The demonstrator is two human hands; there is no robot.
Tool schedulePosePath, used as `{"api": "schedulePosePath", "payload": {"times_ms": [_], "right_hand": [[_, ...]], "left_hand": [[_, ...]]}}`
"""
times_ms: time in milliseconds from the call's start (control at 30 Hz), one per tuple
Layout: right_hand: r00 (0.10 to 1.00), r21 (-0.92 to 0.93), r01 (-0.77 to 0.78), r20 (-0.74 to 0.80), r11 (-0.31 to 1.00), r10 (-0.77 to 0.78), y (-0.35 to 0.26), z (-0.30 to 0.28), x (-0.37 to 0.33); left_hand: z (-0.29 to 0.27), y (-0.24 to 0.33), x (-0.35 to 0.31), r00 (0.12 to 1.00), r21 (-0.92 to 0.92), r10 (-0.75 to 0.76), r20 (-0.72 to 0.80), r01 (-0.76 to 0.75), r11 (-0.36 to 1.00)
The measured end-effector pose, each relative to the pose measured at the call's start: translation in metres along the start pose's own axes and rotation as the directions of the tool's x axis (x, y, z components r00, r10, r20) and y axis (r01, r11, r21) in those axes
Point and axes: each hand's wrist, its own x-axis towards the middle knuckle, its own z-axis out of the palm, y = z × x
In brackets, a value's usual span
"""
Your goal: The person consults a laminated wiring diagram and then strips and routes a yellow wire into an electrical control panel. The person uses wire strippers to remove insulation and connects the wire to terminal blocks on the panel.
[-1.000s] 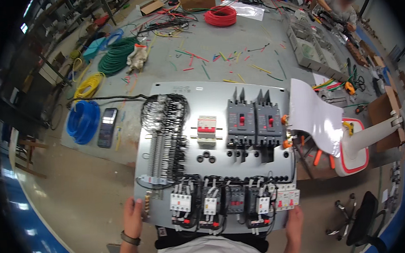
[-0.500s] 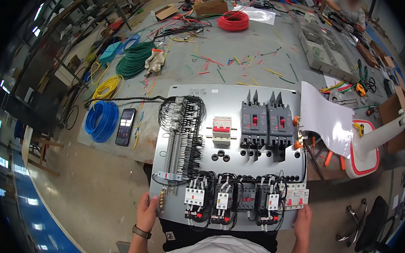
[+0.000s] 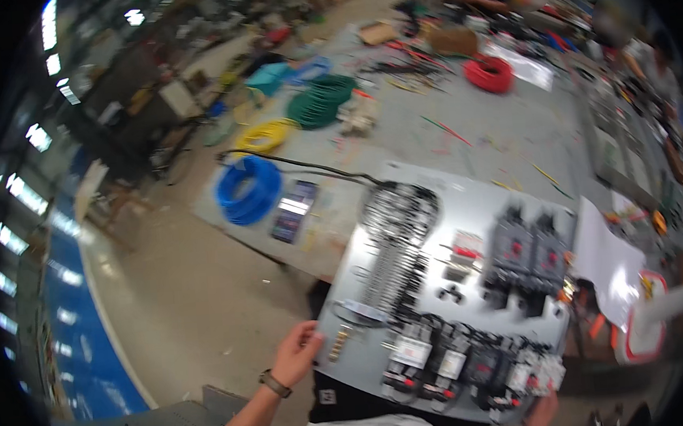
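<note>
A wiring panel [image 3: 471, 204] jutted out past the edge of a grey table [image 3: 424, 148], held level with the wearer's waist, its component side facing up. The far edge pointed away and to the right over the tabletop (whether it rested there could not be told), so the plate sat askew in view, its far and near edges sloping down to the right. Its sides looked too close in length to single out a long axis; the terminal strip [image 3: 397, 276], however, ran lengthwise from far to near, leaning toward the near left corner. Two dark breakers [image 3: 512, 252] stood side by side on the far right, with a small red-and-white breaker [image 3: 467, 245] between them and the strip, and a row of contactors [image 3: 411, 352] lined the near edge.

The left hand [image 3: 296, 357] gripped the left edge near its near corner, thumb and fingers closed on the metal. The right hand [image 3: 542, 413] met the near right corner, blurred and partly hidden; its grip could not be told. A black cable [image 3: 306, 166] led left from the strip's far end, past a phone [image 3: 294, 211] and a blue wire coil [image 3: 234, 208]. A white sheet [image 3: 610, 257] curled beside the right edge.
</note>
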Motion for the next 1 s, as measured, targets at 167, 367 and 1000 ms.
{"api": "schedulePosePath", "payload": {"times_ms": [167, 367, 1000], "right_hand": [[0.993, -0.395, -0.008, 0.108, 0.919, 0.056, -0.060, -0.001, -0.009], [0.982, -0.451, -0.065, 0.131, 0.890, 0.138, -0.089, -0.005, -0.005], [0.990, -0.524, 0.112, -0.013, 0.844, -0.139, -0.140, 0.014, 0.009]], "left_hand": [[-0.068, 0.012, 0.049, 0.988, 0.009, 0.119, -0.097, -0.118, 0.993], [-0.105, 0.051, 0.097, 0.954, 0.196, 0.261, -0.147, -0.231, 0.953], [0.028, 0.133, 0.061, 0.749, 0.228, 0.651, 0.124, -0.660, 0.715]]}}
